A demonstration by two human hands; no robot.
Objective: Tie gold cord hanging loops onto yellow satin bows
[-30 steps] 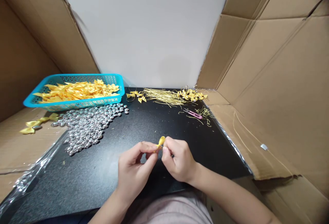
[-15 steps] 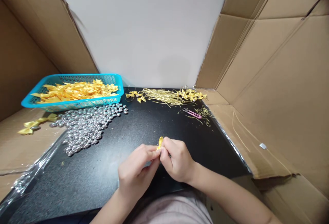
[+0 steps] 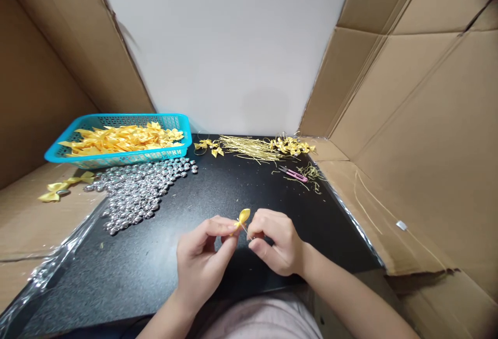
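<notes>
A yellow ribbon bow (image 3: pixel 244 216) is pinched between the thumb and fingers of my left hand (image 3: pixel 206 253), one loop standing up above the fingertips. From the bow's middle a thin light cord (image 3: pixel 245 229) runs to the right. My right hand (image 3: pixel 276 240) is curled around the cord's other end, a little apart from the bow. Its fingers partly hide where the cord ends. Both hands are low over the black table (image 3: pixel 163 256), near its front edge.
At the back left stands a blue basket (image 3: pixel 116 161) of yellow bows, with many silver beads (image 3: pixel 136 194) before it. Cut gold cords (image 3: pixel 251 148), finished-looking bows (image 3: pixel 291 145), pink thread snips (image 3: pixel 293 174) and cord scraps (image 3: pixel 311 171) lie at the back. Cardboard walls (image 3: pixel 408 95) flank the table.
My right hand has drawn away from the bow to the right, and the cord between the hands now shows. The left hand keeps hold of the bow. The view has shifted slightly.
</notes>
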